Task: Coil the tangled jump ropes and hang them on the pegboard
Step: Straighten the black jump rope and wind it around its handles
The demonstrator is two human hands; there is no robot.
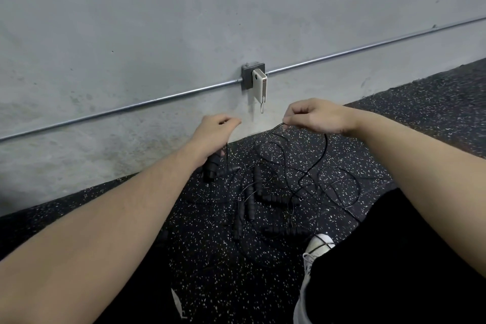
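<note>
Pinching thin black cord (319,158); ribbed handles (253,192).

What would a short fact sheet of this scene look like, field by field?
Setting: black speckled rubber floor meeting a grey concrete wall
Main items: tangled thin black jump ropes with ribbed black foam handles, lying on the floor
Left hand: raised, pinches a strand that hangs down to a handle
Right hand: raised, pinches a rope strand above the tangle
On the wall: metal conduit pipe, grey outlet box with a white power bank plugged in
Also seen: white sneaker
Pegboard: not in view
Progress: ropes not yet coiled
</note>
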